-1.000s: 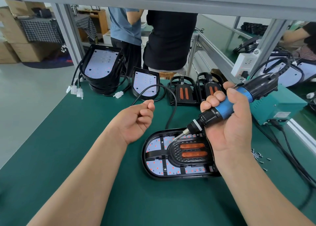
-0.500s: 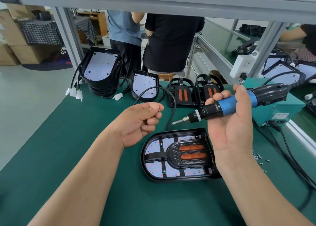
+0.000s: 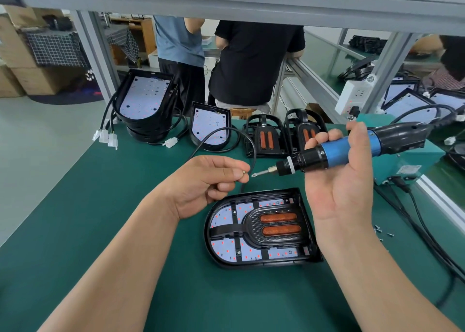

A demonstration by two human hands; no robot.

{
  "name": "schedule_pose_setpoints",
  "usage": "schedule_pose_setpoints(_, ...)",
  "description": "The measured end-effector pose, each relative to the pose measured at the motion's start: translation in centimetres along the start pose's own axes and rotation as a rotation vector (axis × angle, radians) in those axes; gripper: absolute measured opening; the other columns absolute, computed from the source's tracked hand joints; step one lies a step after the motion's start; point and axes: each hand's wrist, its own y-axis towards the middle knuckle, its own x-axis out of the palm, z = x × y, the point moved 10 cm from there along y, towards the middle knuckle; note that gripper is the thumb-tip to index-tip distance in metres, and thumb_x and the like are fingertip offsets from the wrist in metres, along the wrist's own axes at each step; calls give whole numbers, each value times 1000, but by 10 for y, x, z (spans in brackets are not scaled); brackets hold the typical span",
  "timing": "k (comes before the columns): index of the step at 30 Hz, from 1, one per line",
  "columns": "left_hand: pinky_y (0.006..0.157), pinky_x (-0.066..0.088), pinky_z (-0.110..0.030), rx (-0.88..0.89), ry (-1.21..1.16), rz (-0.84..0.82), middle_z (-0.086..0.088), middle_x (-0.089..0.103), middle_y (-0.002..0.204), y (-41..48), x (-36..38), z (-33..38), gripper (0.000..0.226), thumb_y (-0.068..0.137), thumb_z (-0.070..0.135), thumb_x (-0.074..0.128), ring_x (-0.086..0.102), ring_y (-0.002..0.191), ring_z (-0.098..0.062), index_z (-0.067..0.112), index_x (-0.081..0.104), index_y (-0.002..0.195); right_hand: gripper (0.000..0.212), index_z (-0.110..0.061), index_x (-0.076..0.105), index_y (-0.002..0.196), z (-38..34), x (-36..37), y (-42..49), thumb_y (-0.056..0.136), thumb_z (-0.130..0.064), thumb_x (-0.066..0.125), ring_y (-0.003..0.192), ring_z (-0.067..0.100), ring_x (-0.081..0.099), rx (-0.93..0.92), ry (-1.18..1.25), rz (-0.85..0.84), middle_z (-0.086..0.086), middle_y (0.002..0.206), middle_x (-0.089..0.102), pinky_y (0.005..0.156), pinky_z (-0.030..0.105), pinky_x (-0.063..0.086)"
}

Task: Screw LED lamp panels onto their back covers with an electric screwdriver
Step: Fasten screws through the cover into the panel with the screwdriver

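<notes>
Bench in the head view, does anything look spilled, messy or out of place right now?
Only one thing: a few loose screws lie scattered on the green mat, to the right of the lamp and near the black cables, with no tray or dish around them.

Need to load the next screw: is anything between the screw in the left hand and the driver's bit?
Nothing visible. The screw, pinched by the left hand, faces the bit across a bare gap; the black cable passes behind.

Right edge of lamp panel (image 3: 254, 221) behind right hand (image 3: 339, 188)
</notes>
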Motion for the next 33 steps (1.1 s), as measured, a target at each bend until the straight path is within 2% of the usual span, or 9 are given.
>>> schedule_pose_setpoints(9, 43, 32, -12, -17, 84, -44, -13, 74, 91, -2, 12, 0, 16, 88, 1, 72, 43, 55, -6, 9, 82, 97, 25, -16, 53, 123, -2, 5, -3, 106, -29, 67, 87, 17, 59, -11, 9, -27, 0, 92, 58, 101, 34, 52)
schedule_pose_setpoints(11, 43, 32, -12, -20, 88, -52, -14, 73, 91, -2, 15, -1, 15, 92, -3, 70, 44, 55, -6, 5, 80, 100, 27, -17, 53, 124, -2, 4, -3, 105, -30, 68, 88, 17, 59, -9, 5, -29, -1, 93, 58, 101, 34, 52)
schedule_pose_setpoints(16, 43, 33, -12, -27, 78, -37, -14, 73, 91, -2, 13, -2, 17, 96, -5, 65, 44, 55, -6, 2, 78, 105, 18, -19, 58, 116, 0, 5, -4, 105, -31, 67, 87, 17, 59, 5, -12, -26, -1, 92, 58, 100, 35, 51)
schedule_pose_setpoints(28, 44, 34, -13, -26, 64, -62, -14, 74, 94, -1, 12, -3, 18, 89, 2, 71, 45, 56, -5, 4, 80, 105, 18, -18, 59, 115, 1, 2, -3, 105, -29, 69, 88, 17, 59, 10, -14, -18, -1, 92, 59, 100, 35, 51)
schedule_pose_setpoints(33, 44, 35, -13, -27, 63, -59, -14, 74, 94, -1, 11, -3, 17, 91, 0, 71, 44, 57, -6, 4, 80, 104, 28, -18, 52, 124, 3, 1, 0, 104, -27, 69, 87, 17, 59, 10, -27, -32, -1, 92, 58, 100, 36, 51)
